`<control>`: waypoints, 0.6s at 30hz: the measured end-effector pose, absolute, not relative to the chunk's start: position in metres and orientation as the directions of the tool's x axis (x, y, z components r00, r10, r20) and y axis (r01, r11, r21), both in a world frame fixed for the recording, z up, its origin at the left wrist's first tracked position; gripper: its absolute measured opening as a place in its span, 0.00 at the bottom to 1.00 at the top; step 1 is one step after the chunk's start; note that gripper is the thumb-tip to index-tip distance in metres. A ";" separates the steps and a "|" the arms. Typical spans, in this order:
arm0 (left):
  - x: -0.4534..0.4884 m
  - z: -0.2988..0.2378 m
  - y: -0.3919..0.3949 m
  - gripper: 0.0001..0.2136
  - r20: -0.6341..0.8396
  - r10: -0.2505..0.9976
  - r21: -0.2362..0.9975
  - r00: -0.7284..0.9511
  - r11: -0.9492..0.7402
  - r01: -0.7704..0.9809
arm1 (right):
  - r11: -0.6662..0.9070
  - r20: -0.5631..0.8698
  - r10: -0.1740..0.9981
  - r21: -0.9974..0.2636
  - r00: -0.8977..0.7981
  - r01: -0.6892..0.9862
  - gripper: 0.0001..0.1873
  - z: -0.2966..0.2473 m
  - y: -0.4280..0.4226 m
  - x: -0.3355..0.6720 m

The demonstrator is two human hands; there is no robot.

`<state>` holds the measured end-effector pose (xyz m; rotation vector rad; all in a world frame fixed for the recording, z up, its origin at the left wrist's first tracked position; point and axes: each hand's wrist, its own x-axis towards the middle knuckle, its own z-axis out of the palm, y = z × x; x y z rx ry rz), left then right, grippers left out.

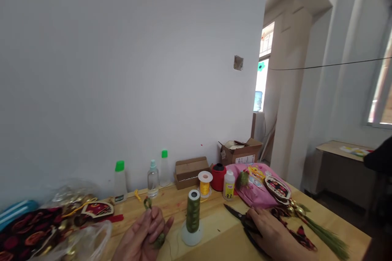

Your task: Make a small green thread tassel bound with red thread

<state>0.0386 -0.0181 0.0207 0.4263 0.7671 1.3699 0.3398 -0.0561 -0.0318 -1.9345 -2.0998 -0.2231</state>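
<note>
My left hand [146, 234] is closed around a small bundle of green thread [147, 202]; a loop pokes out above the fingertips and more green shows below by the palm. Loose thread trails from it toward the table. My right hand [269, 230] is closed over the black handles of a pair of scissors [234, 212], whose blades point left and away from me. Between my hands stands a cone of olive-green thread [193, 214] with a white base.
Behind stand a yellow thread spool [205, 183], a red thread cone [218, 177], a glue bottle [229, 185], clear bottles [153, 179] and cardboard boxes [240, 153]. A pink bag [254, 195] and green tassel [327, 234] lie right. Dark patterned fabric [33, 234] and plastic bags lie left.
</note>
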 end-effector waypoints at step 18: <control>0.038 0.009 -0.014 0.11 0.093 0.961 0.768 0.259 0.096 -0.633 | 0.163 0.167 0.981 -0.439 -0.098 0.883 0.22 0.011 -0.093 0.324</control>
